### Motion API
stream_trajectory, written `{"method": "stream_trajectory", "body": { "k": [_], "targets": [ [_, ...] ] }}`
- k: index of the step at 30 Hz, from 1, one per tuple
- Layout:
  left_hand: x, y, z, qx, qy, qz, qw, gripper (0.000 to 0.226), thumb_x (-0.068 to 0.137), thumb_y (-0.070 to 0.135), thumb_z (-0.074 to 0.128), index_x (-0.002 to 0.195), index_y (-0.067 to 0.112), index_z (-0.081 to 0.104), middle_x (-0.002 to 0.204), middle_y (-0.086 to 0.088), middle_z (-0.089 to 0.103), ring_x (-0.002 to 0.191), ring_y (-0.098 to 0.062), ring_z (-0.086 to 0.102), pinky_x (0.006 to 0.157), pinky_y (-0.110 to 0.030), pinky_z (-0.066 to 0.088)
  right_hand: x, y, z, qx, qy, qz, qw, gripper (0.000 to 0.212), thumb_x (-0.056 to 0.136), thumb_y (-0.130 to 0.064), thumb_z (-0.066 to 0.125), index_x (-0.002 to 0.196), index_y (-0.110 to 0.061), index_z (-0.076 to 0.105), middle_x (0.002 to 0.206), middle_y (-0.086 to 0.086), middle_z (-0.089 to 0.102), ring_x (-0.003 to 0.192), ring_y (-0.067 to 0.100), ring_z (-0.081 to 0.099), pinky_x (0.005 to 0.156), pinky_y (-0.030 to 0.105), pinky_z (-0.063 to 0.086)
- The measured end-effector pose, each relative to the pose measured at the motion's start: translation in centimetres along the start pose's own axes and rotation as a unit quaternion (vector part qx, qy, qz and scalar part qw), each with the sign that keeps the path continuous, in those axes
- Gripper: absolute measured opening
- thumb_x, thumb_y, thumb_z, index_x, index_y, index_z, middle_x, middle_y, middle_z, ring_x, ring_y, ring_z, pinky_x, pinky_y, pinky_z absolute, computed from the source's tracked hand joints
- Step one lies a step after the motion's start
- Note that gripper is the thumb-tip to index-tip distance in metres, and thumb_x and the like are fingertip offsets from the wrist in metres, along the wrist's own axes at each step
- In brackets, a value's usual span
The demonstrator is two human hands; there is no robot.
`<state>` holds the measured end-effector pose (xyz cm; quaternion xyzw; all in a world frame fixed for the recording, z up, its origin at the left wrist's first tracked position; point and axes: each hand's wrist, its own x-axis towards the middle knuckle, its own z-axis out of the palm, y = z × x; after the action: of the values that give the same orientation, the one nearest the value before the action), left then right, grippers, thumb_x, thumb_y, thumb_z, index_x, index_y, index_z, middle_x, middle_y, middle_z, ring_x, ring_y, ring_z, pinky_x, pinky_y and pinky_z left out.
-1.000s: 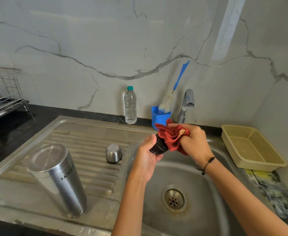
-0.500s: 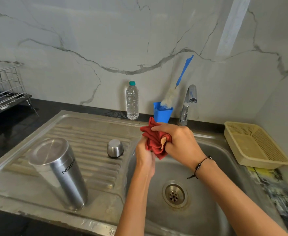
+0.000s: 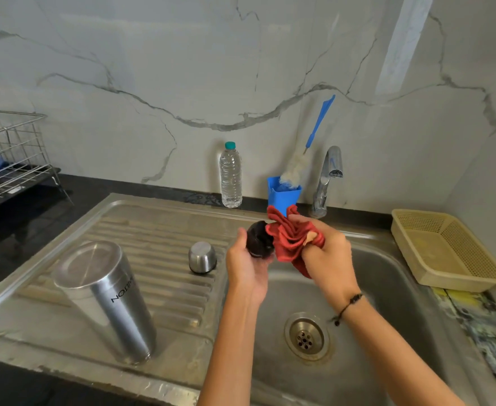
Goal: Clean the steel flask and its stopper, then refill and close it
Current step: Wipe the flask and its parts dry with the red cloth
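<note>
Your red cloth [image 3: 290, 240] covers one end of the dark stopper [image 3: 257, 240], and your left hand [image 3: 248, 268] hides its underside. The wire rack [image 3: 9, 159] is cut off by the left edge, and the upside-down lettering on the flask [image 3: 106, 300] is only partly legible.

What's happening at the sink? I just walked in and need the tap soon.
A person is wiping the flask's dark stopper over the sink. The left hand holds the stopper, and the right hand rubs it with a red cloth. The steel flask stands upside down on the drainboard, its small steel cap beside it. The tap is off. A water bottle waits by the wall.
</note>
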<state>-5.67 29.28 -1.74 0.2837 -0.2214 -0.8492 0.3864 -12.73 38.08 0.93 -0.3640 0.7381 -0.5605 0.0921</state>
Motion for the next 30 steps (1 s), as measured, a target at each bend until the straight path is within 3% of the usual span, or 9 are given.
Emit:
{"method": "stream_trajectory", "body": {
  "k": [6, 11, 13, 16, 20, 23, 25, 27, 30],
  "targets": [
    [-0.8, 0.4, -0.4, -0.051, -0.053, -0.078, 0.994, 0.058, 0.102, 0.044, 0.024, 0.101, 0.003, 0.064, 0.081, -0.016, 0.073, 0.075, -0.027, 0.071, 0.071, -0.037, 0.046, -2.3, 0.4, 2.0, -0.087, 0.011, -0.168, 0.982, 0.058, 0.065, 0.004, 0.049, 0.116, -0.018, 0.066, 0.126, -0.002, 0.058, 0.115, 0.005, 0.052, 0.095, 0.008, 0.038],
    [0.1, 0.5, -1.5, 0.028, -0.085, -0.045, 0.995, 0.058, 0.1, 0.047, 0.027, 0.124, 0.003, 0.057, 0.113, -0.016, 0.069, 0.108, -0.027, 0.063, 0.086, -0.04, 0.05, -0.8, 0.8, 1.7, -0.081, -0.008, -0.068, 0.994, 0.058, 0.074, 0.009, 0.054, 0.118, -0.026, 0.064, 0.099, -0.001, 0.073, 0.089, 0.013, 0.066, 0.084, 0.026, 0.05],
    [0.1, 0.7, -2.1, 0.058, -0.113, 0.004, 0.992, 0.055, 0.092, 0.039, 0.042, 0.134, 0.004, 0.047, 0.126, -0.019, 0.061, 0.117, -0.029, 0.058, 0.096, -0.042, 0.048, -0.3, 0.7, 1.8, -0.068, -0.017, -0.04, 0.997, 0.055, 0.077, 0.006, 0.054, 0.118, -0.03, 0.064, 0.088, -0.005, 0.073, 0.082, 0.008, 0.065, 0.078, 0.018, 0.05],
    [0.0, 1.8, -3.6, 0.075, -0.139, 0.022, 0.987, 0.05, 0.082, 0.021, 0.056, 0.129, 0.005, 0.051, 0.115, -0.018, 0.065, 0.104, -0.026, 0.062, 0.084, -0.039, 0.055, 0.0, 0.3, 2.2, -0.035, -0.021, -0.015, 0.999, 0.05, 0.082, 0.004, 0.052, 0.115, -0.03, 0.065, 0.089, -0.012, 0.07, 0.08, -0.004, 0.061, 0.073, 0.003, 0.041],
    [0.4, 3.3, -6.4, 0.069, -0.012, 0.047, 0.996, 0.019, 0.091, 0.02, 0.055, 0.104, 0.006, 0.059, 0.089, -0.014, 0.069, 0.079, -0.02, 0.068, 0.073, -0.035, 0.059, -0.4, -0.1, 3.9, 0.008, -0.02, 0.028, 0.999, 0.045, 0.085, 0.006, 0.047, 0.113, -0.025, 0.067, 0.098, -0.01, 0.067, 0.095, 0.002, 0.056, 0.086, 0.014, 0.038],
    [1.0, 3.6, -8.1, 0.145, 0.095, 0.086, 0.981, 0.011, 0.096, 0.024, 0.054, 0.1, 0.014, 0.058, 0.097, -0.014, 0.065, 0.08, -0.018, 0.063, 0.07, -0.031, 0.054, -1.0, 0.5, 5.8, 0.028, -0.046, 0.071, 0.996, 0.048, 0.083, 0.007, 0.046, 0.114, -0.022, 0.067, 0.104, -0.003, 0.07, 0.1, 0.009, 0.059, 0.093, 0.022, 0.042],
    [1.3, 3.3, -9.4, 0.242, 0.155, 0.146, 0.947, 0.02, 0.092, 0.019, 0.06, 0.111, 0.018, 0.052, 0.109, -0.012, 0.062, 0.089, -0.019, 0.062, 0.079, -0.034, 0.052, -1.3, 0.7, 6.9, 0.042, -0.065, 0.1, 0.992, 0.047, 0.081, 0.007, 0.046, 0.113, -0.021, 0.067, 0.102, 0.0, 0.071, 0.104, 0.016, 0.061, 0.098, 0.032, 0.045],
    [1.6, 3.0, -10.7, 0.408, 0.197, 0.215, 0.865, 0.042, 0.089, 0.018, 0.064, 0.128, 0.023, 0.05, 0.12, -0.009, 0.056, 0.107, -0.023, 0.057, 0.097, -0.034, 0.044, -1.6, 0.8, 7.7, 0.039, -0.09, 0.12, 0.988, 0.043, 0.082, 0.006, 0.047, 0.109, -0.019, 0.068, 0.098, 0.002, 0.071, 0.103, 0.02, 0.061, 0.094, 0.033, 0.046],
    [1.5, 2.3, -12.0, 0.561, 0.219, 0.27, 0.751, 0.048, 0.085, 0.013, 0.067, 0.131, 0.019, 0.054, 0.113, -0.009, 0.046, 0.109, -0.028, 0.052, 0.093, -0.025, 0.036, -1.8, 0.6, 8.1, 0.019, -0.127, 0.122, 0.984, 0.039, 0.082, 0.006, 0.046, 0.105, -0.017, 0.067, 0.094, 0.003, 0.069, 0.098, 0.021, 0.061, 0.083, 0.028, 0.044]
  ]
}}
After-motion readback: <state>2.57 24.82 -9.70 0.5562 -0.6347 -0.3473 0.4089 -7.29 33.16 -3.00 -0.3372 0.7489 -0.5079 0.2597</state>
